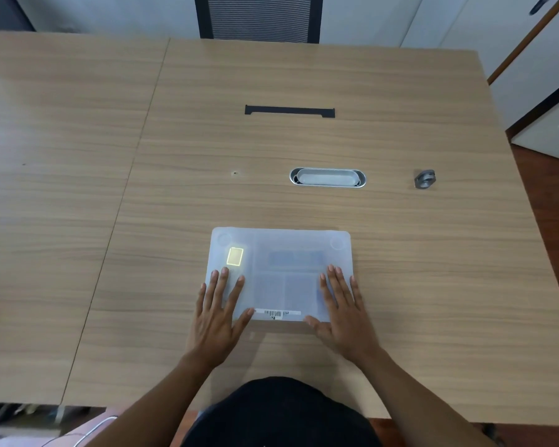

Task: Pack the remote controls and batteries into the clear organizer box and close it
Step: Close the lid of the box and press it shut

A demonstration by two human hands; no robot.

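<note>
The clear organizer box lies flat on the wooden table in front of me with its lid down. Through the frosted lid I make out a yellow-edged item at the left and dim grey-blue shapes in the middle compartments; what they are is too blurred to tell. A barcode label runs along the near edge. My left hand rests flat on the lid's near left corner, fingers spread. My right hand lies flat on the near right corner.
A silver oval cable grommet is set into the table beyond the box. A small grey clamp-like object sits at the right. A black slot cover lies farther back, and a chair stands behind the table.
</note>
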